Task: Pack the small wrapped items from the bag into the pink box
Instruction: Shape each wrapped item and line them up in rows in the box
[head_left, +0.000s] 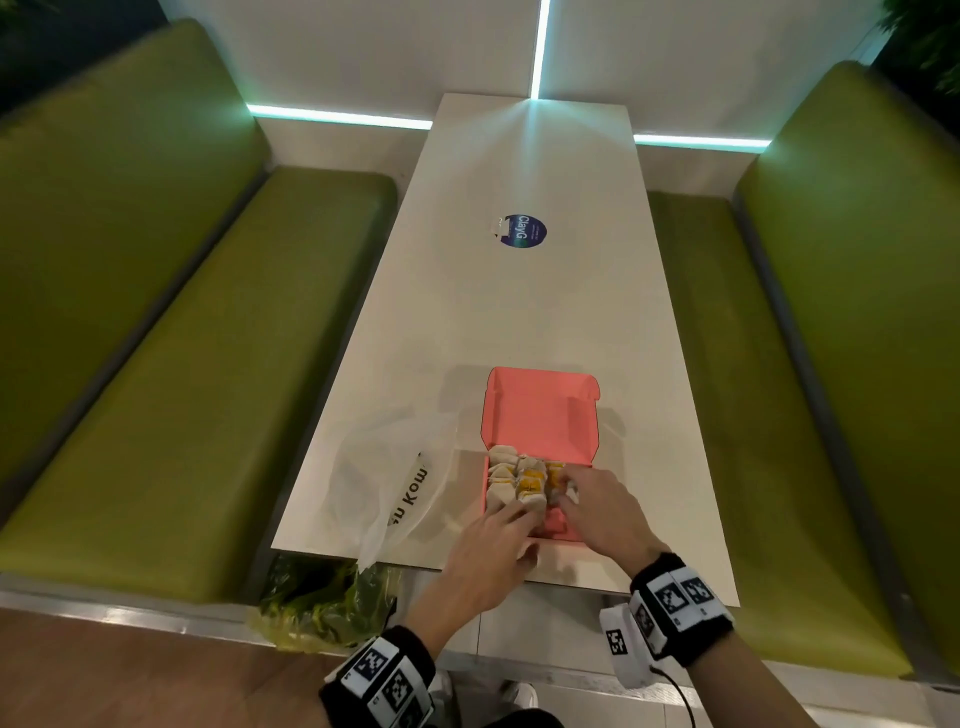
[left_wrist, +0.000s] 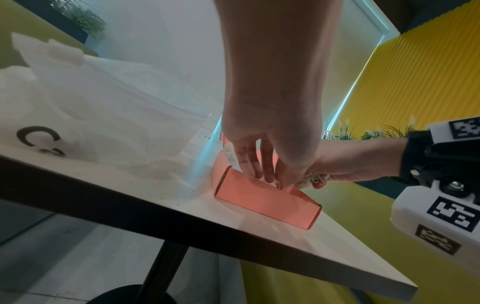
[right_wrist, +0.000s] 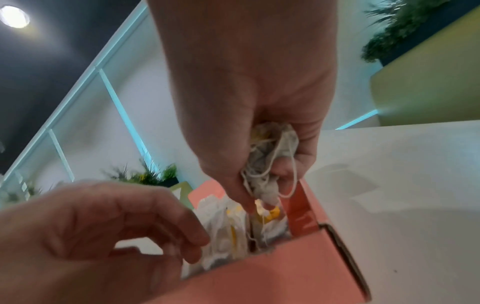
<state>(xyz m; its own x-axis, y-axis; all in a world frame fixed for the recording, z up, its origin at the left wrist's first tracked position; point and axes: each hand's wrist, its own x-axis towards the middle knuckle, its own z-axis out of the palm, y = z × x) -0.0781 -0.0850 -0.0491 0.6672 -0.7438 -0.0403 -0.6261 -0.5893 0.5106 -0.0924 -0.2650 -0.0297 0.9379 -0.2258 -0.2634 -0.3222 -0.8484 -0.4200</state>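
The pink box (head_left: 540, 415) lies open on the surface (head_left: 519, 312), with rows of wrapped items (head_left: 519, 480) already filling its far part (the strip nearest the person looks bare). The right hand (right_wrist: 249, 115) grips a bunch of stringed packets (right_wrist: 270, 162) just above the box, while the left hand (head_left: 498, 540), fingers loosely curled, touches the packed rows. The bag (head_left: 384, 478) left of the box looks nearly spent, so packing seems close to done.

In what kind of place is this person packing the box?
Probably a café or restaurant booth: green padded benches flank a long white table, a round blue sticker on it, potted plants behind.
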